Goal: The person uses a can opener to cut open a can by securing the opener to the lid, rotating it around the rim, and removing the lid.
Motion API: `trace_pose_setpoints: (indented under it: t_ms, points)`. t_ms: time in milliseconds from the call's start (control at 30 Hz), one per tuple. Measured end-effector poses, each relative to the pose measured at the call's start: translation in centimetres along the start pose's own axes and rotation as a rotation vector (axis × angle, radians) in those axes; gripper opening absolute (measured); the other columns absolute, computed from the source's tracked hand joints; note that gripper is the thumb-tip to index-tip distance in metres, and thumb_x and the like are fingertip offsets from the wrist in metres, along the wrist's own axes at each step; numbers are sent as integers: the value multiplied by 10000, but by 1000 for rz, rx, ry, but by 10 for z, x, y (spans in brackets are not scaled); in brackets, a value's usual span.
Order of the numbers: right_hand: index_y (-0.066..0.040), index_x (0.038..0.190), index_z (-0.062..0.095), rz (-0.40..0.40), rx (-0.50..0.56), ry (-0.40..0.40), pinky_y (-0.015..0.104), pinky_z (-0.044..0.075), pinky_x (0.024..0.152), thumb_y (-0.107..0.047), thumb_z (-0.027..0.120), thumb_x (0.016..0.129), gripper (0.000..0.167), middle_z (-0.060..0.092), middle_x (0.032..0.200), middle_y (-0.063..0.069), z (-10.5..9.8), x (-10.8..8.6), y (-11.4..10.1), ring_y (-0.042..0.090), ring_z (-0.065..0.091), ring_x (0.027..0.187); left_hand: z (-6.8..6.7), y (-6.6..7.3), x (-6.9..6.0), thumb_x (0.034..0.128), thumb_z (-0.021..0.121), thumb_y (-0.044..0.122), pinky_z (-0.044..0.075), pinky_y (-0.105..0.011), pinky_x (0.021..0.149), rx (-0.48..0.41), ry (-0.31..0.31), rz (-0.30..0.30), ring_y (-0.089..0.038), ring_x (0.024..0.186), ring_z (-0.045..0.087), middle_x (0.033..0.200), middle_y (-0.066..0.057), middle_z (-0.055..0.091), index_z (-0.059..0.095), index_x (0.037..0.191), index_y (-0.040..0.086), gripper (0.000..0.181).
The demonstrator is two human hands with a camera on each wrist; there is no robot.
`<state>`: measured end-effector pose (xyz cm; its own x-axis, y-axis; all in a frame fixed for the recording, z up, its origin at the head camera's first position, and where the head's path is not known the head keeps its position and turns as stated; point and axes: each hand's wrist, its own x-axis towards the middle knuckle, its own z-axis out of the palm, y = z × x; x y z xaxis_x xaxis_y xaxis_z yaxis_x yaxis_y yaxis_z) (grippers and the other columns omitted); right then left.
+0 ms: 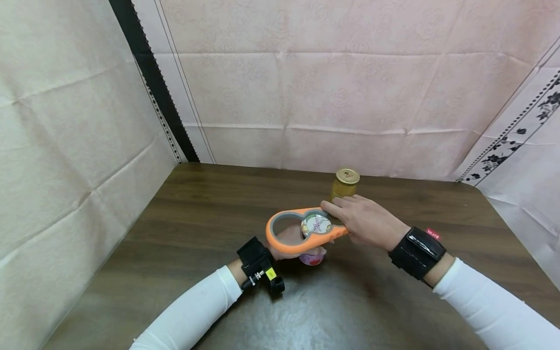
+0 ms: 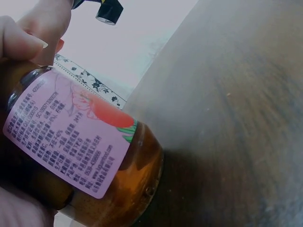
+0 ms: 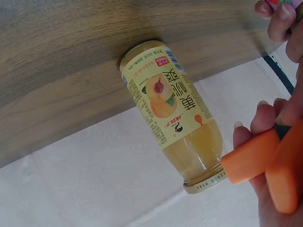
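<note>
My left hand point(image 1: 291, 236) grips a glass jar point(image 2: 71, 132) with a pink label and amber contents. Its patterned lid point(image 1: 317, 223) faces up in the head view. Around that lid, as seen from above, lies an orange and grey jar opener point(image 1: 321, 239); whether it bites on the lid I cannot tell. The right hand point(image 1: 369, 221) holds the opener's handles point(image 3: 251, 158), with fingers curled round them. Just beyond that hand stands a second jar point(image 3: 175, 109), with a yellow peach label and a gold lid point(image 1: 347, 176).
A dark wooden table point(image 1: 197, 214) lies under both hands. Pale cloth point(image 1: 341, 97) hangs behind its far edge and along the sides. A black band point(image 1: 153, 73) runs down the cloth at the left.
</note>
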<state>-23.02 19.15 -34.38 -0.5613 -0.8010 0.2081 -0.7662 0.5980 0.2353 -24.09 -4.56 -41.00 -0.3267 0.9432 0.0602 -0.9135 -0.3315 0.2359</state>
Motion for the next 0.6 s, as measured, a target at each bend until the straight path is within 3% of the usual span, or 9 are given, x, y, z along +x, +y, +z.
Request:
trace_pose_setpoints:
  t_ms: [233,367,433,600]
  points:
    - [-94,1306,537,-19,-26,-1,388,574,815,15,829,668,710,651,1034,60,1,1,1,226,637,883,-1,3,2,987,612,128,501,-349,1046,-123,8,-70,-289,1243,575,1357,-208,578,-93,1615,242,951]
    - [-102,1302,534,-26,-21,-5,376,572,803,13,832,668,711,649,1026,46,0,2,2,216,624,865,-1,7,0,1059,505,187,492,-393,1065,-293,15,-138,-314,1271,521,1371,-244,532,-30,1626,255,782]
    - [-103,1308,536,-28,-12,-5,379,573,811,11,838,670,715,652,1036,46,0,2,3,218,626,875,-2,9,-1,1096,428,261,465,-395,1101,-417,9,-200,-250,1348,462,1397,-253,490,29,1630,277,668]
    - [-103,1315,535,-43,-8,4,386,571,843,5,852,668,729,661,1072,54,0,3,4,228,637,923,-6,14,-2,1107,374,345,457,-414,1106,-539,24,-300,-239,1344,461,1372,-266,492,285,1564,117,518]
